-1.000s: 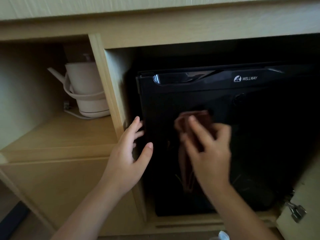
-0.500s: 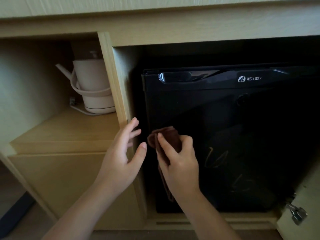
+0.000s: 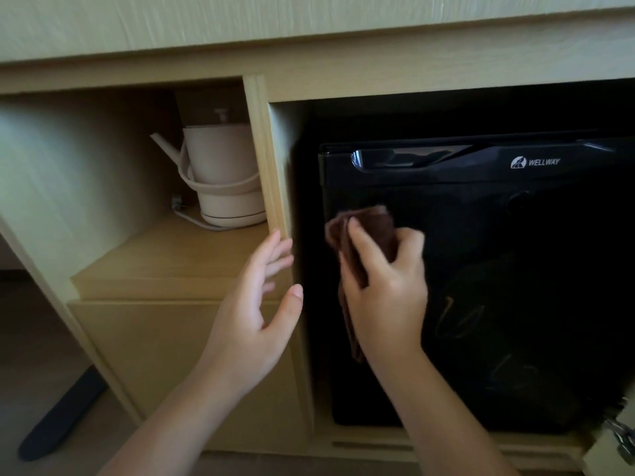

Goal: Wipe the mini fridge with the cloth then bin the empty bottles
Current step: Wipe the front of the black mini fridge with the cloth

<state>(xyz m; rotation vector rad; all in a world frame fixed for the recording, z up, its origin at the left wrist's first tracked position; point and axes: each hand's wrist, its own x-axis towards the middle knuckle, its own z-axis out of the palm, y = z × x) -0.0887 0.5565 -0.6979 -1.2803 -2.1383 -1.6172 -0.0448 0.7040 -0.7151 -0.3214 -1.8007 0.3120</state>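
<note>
A black mini fridge (image 3: 515, 269) with a glossy door and a WELLWAY logo sits inside a wooden cabinet bay on the right. My right hand (image 3: 388, 297) grips a dark brown cloth (image 3: 371, 231) and presses it against the left part of the fridge door, with a tail of cloth hanging below the hand. My left hand (image 3: 261, 307) is open, fingers spread, its fingertips at the wooden divider (image 3: 271, 187) just left of the fridge. No bottles are in view.
A cream kettle (image 3: 223, 180) on its base stands on the shelf (image 3: 165, 255) left of the divider, its cord lying beside it. A metal hinge (image 3: 622, 438) on the open cabinet door shows at the lower right. A dark bar (image 3: 58, 413) lies on the floor, lower left.
My right hand with the cloth slid left and down across the door, then came back up a little. The view shifted left, so cabinet and fridge sit further right in frame. My left hand stayed by the divider.
</note>
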